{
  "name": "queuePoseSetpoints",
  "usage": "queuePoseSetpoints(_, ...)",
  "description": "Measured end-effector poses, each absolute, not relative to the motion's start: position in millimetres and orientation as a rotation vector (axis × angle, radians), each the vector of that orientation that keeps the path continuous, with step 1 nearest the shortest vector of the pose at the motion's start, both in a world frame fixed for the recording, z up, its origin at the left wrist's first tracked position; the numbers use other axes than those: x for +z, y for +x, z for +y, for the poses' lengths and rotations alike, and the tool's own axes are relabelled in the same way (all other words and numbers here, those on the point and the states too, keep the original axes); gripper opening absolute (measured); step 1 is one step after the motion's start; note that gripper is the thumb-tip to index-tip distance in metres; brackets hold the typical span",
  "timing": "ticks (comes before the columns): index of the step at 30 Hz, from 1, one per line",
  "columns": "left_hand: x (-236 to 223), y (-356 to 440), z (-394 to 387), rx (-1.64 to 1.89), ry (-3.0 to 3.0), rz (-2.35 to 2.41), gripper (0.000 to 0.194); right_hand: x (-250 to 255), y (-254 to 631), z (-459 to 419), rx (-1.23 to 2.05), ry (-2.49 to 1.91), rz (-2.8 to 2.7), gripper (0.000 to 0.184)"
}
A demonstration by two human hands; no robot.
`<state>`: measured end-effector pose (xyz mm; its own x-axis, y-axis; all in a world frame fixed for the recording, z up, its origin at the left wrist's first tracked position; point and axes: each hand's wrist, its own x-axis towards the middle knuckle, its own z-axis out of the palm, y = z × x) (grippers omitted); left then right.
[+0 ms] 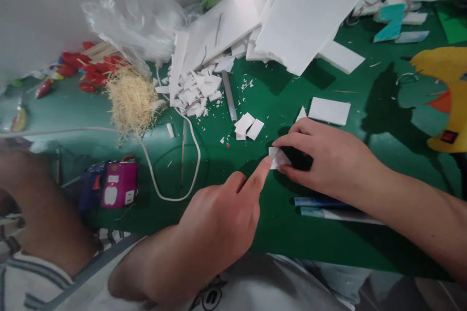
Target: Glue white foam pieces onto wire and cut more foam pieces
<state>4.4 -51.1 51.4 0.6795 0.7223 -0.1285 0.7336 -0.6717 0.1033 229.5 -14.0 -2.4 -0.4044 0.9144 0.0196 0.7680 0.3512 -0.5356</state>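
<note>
My right hand [321,150] pinches a small white foam-board piece [279,158] between thumb and fingers, a little above the green table. My left hand [228,214] comes in from the lower left with its index finger stretched out and its tip touching the left edge of that piece. The other fingers are curled in, and whether they hold anything is hidden. Just beyond the hands lie small white cut pieces [249,126]. A white rectangular block [329,111] rests past my right hand, and blue-and-white strips [324,202] lie below its wrist.
A grey stick-like tool [229,95] lies beside a heap of white scraps [197,92]. Large white boards [295,14] are stacked behind. A yellow glue gun [452,102] stands right. Left are straw-like shavings [131,97], a white cable [195,155], a magenta box [120,184] and another person's arm [44,209].
</note>
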Motion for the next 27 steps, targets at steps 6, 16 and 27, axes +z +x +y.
queuePoseSetpoints(6,48,4,-57,-0.110,2.797,1.192,0.049,-10,229,-15,0.546,-1.379,-2.346,0.027)
queuePoseSetpoints(16,48,1,-58,-0.101,2.840,1.208,0.048,-15,226,-7,0.637,-1.260,-2.310,0.025)
queuePoseSetpoints(27,48,5,-56,-0.067,2.850,1.188,0.048,-14,224,-6,0.715,-1.334,-2.291,0.025)
